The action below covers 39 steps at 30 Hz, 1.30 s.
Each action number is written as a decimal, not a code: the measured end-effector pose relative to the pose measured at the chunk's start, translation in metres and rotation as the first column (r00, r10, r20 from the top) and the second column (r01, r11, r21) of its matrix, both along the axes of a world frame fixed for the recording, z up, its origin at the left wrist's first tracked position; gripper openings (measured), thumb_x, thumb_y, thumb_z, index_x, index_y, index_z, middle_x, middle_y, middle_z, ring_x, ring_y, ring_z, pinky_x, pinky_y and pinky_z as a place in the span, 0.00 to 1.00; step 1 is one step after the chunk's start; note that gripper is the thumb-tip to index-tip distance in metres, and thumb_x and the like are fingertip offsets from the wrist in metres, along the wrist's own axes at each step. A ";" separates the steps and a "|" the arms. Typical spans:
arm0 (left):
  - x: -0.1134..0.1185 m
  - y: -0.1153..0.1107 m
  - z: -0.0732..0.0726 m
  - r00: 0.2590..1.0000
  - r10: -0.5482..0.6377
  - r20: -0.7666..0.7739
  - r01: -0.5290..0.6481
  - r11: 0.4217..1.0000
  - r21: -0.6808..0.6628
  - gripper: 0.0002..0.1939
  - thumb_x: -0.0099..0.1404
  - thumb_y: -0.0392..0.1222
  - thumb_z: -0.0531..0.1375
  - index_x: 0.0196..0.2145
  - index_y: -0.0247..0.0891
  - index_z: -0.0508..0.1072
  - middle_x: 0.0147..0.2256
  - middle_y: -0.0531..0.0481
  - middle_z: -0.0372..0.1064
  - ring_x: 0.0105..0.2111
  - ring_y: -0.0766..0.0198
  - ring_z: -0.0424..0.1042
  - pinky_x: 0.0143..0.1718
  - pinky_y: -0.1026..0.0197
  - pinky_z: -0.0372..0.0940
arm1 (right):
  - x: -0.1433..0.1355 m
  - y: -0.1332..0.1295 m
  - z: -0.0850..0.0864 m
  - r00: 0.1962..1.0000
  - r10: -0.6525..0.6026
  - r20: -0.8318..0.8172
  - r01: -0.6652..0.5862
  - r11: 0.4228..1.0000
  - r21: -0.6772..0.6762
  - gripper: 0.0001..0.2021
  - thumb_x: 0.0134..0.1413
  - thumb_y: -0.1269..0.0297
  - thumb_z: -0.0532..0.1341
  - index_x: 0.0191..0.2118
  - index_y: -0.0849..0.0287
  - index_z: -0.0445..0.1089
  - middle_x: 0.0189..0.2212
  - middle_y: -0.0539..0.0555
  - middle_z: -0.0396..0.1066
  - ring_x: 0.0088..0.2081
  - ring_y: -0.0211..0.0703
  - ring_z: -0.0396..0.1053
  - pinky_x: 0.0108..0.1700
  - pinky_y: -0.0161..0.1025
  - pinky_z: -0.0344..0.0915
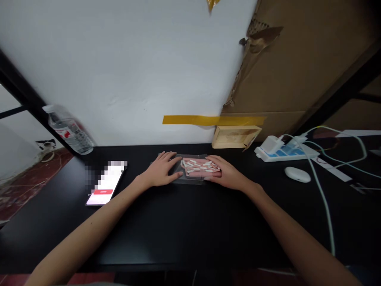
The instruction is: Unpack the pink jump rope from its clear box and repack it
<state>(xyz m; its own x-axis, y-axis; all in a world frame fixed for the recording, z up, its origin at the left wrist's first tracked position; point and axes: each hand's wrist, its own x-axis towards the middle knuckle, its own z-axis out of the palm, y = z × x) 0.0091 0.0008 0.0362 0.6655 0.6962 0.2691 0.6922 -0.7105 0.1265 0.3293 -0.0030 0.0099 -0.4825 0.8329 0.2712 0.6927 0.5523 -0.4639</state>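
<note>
A clear plastic bag lies flat on the black table, with a pink item bearing white pieces in or on it; which one I cannot tell. My left hand rests on the bag's left end, palm down, with its fingers spread and nothing gripped. At the other end my right hand is curved round the right edge of the pink item, thumb at the near side and fingers at the far side.
A lit phone lies at the left, near a plastic bottle. Behind the right hand stands a shallow wooden box. Farther right are a power strip with cables and a white oval case.
</note>
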 end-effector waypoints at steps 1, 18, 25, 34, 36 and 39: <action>0.000 0.001 0.000 1.000 0.004 0.014 -0.004 1.000 -0.003 0.30 0.72 0.59 0.52 0.64 0.39 0.62 0.64 0.36 0.58 0.66 0.44 0.56 0.66 0.37 0.49 | 0.001 0.001 0.000 1.000 0.011 -0.004 -0.011 1.000 -0.008 0.37 0.55 0.50 0.66 0.67 0.54 0.57 0.65 0.63 0.59 0.66 0.60 0.58 0.66 0.59 0.58; 0.002 -0.001 -0.003 0.995 0.099 -0.020 -0.099 0.995 -0.009 0.30 0.73 0.58 0.50 0.65 0.38 0.61 0.66 0.37 0.57 0.67 0.45 0.54 0.67 0.35 0.46 | -0.013 0.003 -0.012 0.984 -0.115 -0.135 0.081 0.969 -0.232 0.37 0.68 0.39 0.39 0.74 0.55 0.43 0.74 0.56 0.41 0.73 0.52 0.41 0.73 0.55 0.38; 0.000 0.000 -0.003 0.996 0.093 -0.003 -0.093 0.996 -0.011 0.30 0.73 0.58 0.51 0.64 0.40 0.62 0.66 0.39 0.58 0.67 0.44 0.55 0.67 0.36 0.46 | 0.043 0.013 0.014 1.000 -0.019 -0.011 0.014 0.946 -0.325 0.45 0.54 0.37 0.62 0.72 0.45 0.47 0.73 0.52 0.45 0.72 0.60 0.41 0.71 0.63 0.41; -0.001 0.001 -0.004 0.997 0.070 -0.020 -0.070 0.997 0.017 0.29 0.74 0.58 0.50 0.65 0.38 0.61 0.65 0.37 0.58 0.66 0.43 0.56 0.66 0.35 0.48 | 0.034 0.018 0.008 0.998 0.023 0.051 -0.010 0.967 -0.256 0.44 0.53 0.40 0.65 0.71 0.39 0.48 0.71 0.50 0.49 0.72 0.64 0.41 0.70 0.70 0.38; 0.000 0.001 -0.005 0.997 0.066 -0.027 -0.065 0.998 0.025 0.29 0.74 0.57 0.49 0.64 0.38 0.61 0.66 0.37 0.58 0.66 0.43 0.56 0.66 0.34 0.48 | 0.027 0.018 0.005 0.998 0.041 0.045 -0.030 0.974 -0.226 0.44 0.55 0.40 0.64 0.72 0.39 0.46 0.71 0.49 0.48 0.72 0.63 0.41 0.70 0.70 0.37; 0.000 0.001 -0.005 0.996 0.065 -0.060 -0.063 0.997 0.038 0.29 0.74 0.56 0.49 0.64 0.36 0.61 0.66 0.35 0.57 0.66 0.44 0.55 0.66 0.34 0.47 | 0.016 0.017 0.000 0.998 0.063 0.031 -0.056 0.981 -0.183 0.42 0.57 0.39 0.63 0.72 0.38 0.45 0.72 0.48 0.48 0.72 0.61 0.41 0.70 0.69 0.39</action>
